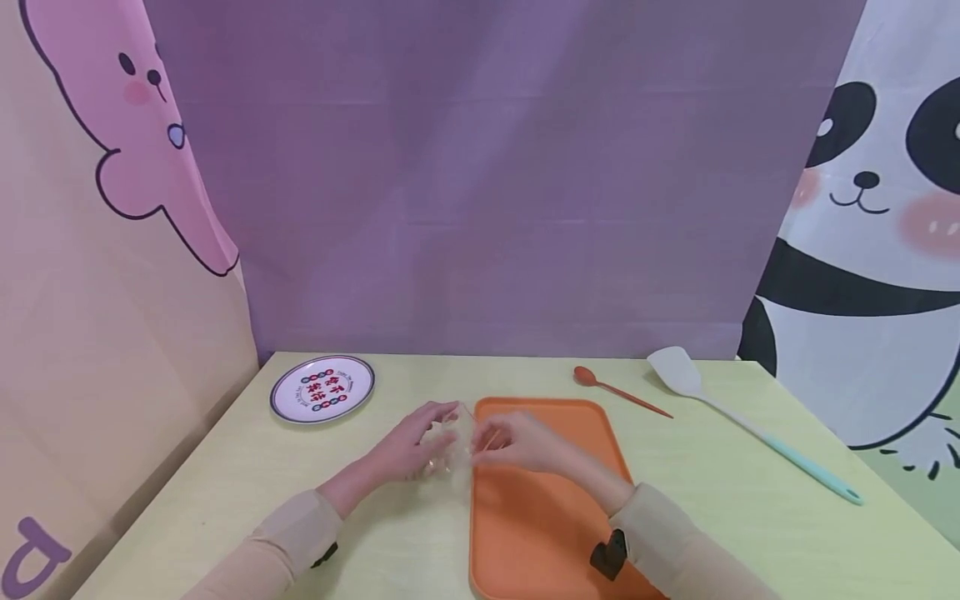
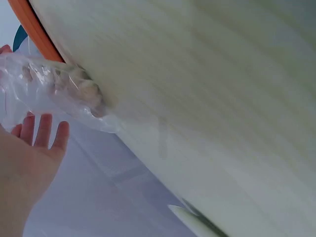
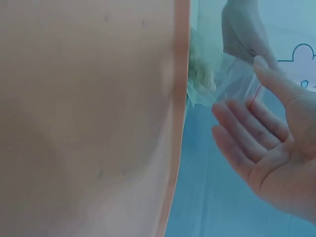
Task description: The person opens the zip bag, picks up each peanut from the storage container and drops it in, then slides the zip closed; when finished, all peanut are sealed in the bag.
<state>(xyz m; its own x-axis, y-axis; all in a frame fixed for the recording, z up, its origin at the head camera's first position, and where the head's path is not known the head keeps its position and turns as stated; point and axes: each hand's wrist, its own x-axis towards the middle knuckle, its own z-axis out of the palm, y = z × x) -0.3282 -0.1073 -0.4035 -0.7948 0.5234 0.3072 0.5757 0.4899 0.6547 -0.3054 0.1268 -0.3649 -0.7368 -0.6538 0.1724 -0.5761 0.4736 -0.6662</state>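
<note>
A clear plastic zip bag [image 1: 459,450] with a thin red line along its top hangs between my hands, beside the left edge of the orange tray. Light brown lumps [image 2: 89,93] lie in its lower part; their kind is unclear through the plastic. My left hand [image 1: 416,442] holds the bag's top from the left, its other fingers spread loosely in the left wrist view. From the right, my right hand [image 1: 521,442] pinches the bag's edge by the red line between thumb and index finger, as the right wrist view shows.
The orange tray [image 1: 547,517] lies under my right hand and forearm. A white plate [image 1: 322,389] with red and blue print sits at the back left. Farther right are a brown-red spoon [image 1: 587,377] and a white spatula [image 1: 678,372] with a mint handle end.
</note>
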